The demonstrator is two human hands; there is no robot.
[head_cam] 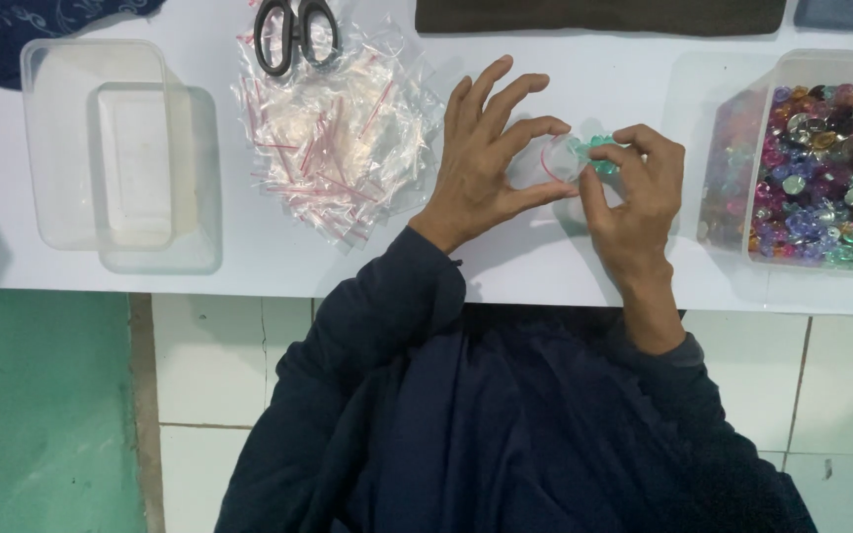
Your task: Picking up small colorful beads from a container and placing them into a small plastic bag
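Note:
My left hand and my right hand meet over the white table. Between them is a small clear zip bag with a red strip. The left thumb and forefinger pinch the bag's edge, the other fingers spread. My right hand's fingertips grip the same bag together with a few teal plastic gems at its mouth. Whether the gems are inside the bag I cannot tell.
A pile of clear zip bags lies left of my hands, black scissors on top. An empty clear container sits at far left. A clear tub of multicoloured gems stands at right. Dark cloth lies along the far edge.

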